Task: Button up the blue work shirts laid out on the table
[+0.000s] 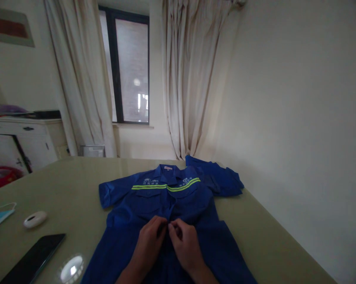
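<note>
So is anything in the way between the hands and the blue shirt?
No, nothing visible. The left hand and right hand are on the shirt, fingertips at its front opening. The phone lies off to the left.

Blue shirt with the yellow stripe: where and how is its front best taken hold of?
I'd pinch the blue shirt by the edges of its front opening, below the stripe, coming from the near side, one hand per edge. It lies front up, collar away, opening down the middle; the left hand and right hand are already there.
</note>
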Available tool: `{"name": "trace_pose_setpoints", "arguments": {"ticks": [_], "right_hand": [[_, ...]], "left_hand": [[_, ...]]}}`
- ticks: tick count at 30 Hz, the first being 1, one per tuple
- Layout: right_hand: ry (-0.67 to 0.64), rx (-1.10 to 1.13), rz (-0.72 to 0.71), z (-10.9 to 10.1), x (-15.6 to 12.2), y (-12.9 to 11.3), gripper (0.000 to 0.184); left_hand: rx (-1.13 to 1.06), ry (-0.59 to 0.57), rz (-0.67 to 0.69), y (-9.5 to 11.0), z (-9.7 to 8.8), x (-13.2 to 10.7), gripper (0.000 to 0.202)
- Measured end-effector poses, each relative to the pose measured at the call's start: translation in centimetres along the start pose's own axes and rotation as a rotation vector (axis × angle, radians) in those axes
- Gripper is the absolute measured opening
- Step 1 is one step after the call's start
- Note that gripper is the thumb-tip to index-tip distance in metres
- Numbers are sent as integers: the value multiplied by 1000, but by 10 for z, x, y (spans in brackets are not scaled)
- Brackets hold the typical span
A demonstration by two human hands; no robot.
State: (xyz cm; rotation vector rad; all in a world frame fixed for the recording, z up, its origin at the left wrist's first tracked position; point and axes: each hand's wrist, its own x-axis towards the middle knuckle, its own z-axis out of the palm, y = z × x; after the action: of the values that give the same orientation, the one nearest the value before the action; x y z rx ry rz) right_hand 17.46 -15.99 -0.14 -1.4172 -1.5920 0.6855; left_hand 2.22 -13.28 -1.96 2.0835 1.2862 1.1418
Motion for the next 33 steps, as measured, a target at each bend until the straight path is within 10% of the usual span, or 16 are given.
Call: {"name": "trace_pose_setpoints", "arguments": {"ticks": [5,24,33], "right_hand": [[-46,259,67,-1,8,7,36],[14,-120,-76,0,6,5,17],[89,65,-175,-5,10,5,15]], "left_hand": [[-65,12,-44,5,-1,0,18],[-622,-64,-368,-18,5,10,42],[-276,-36,-164,-3,-2,13,20]]}}
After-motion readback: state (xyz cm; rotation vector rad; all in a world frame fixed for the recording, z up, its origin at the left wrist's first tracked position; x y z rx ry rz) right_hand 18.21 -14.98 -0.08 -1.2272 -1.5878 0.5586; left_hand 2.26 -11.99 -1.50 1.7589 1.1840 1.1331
